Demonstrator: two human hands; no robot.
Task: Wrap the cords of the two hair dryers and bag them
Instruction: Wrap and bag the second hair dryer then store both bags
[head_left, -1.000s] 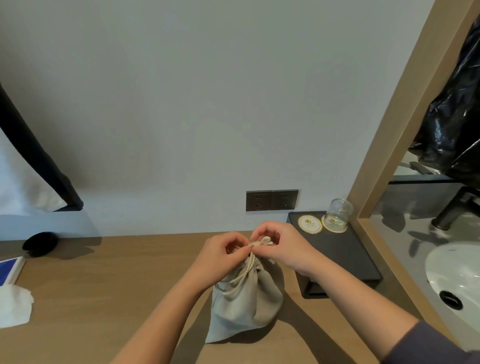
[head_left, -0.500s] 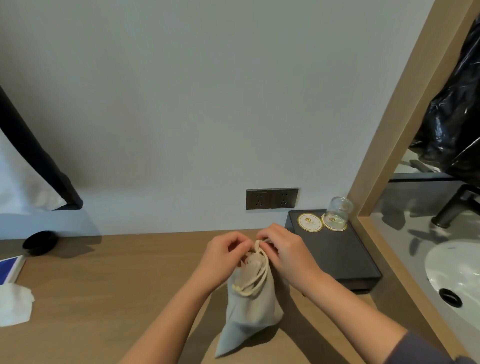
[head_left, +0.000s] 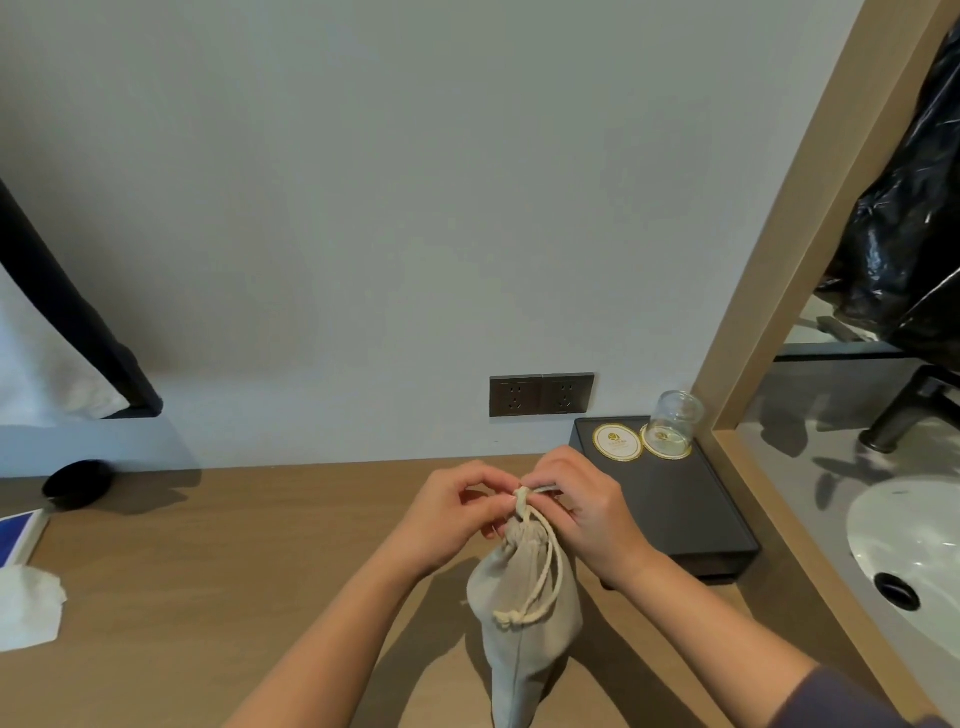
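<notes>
A beige cloth drawstring bag (head_left: 524, 618) hangs over the wooden counter (head_left: 208, 571), its neck cinched and a pale twisted cord (head_left: 543, 582) looping down its front. The left hand (head_left: 457, 519) and right hand (head_left: 587, 514) meet at the gathered top, fingertips pinching it from either side; whether they hold cord or cloth is hard to tell. Beyond sit a flat black tray (head_left: 680, 514), a clear glass tumbler (head_left: 674, 418) and a dark double wall socket (head_left: 541, 394).

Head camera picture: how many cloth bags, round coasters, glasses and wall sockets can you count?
Beige cloth drawstring bag: 1
Round white gold-rimmed coasters: 2
Clear glass tumbler: 1
Dark wall sockets: 2
Total: 6
</notes>
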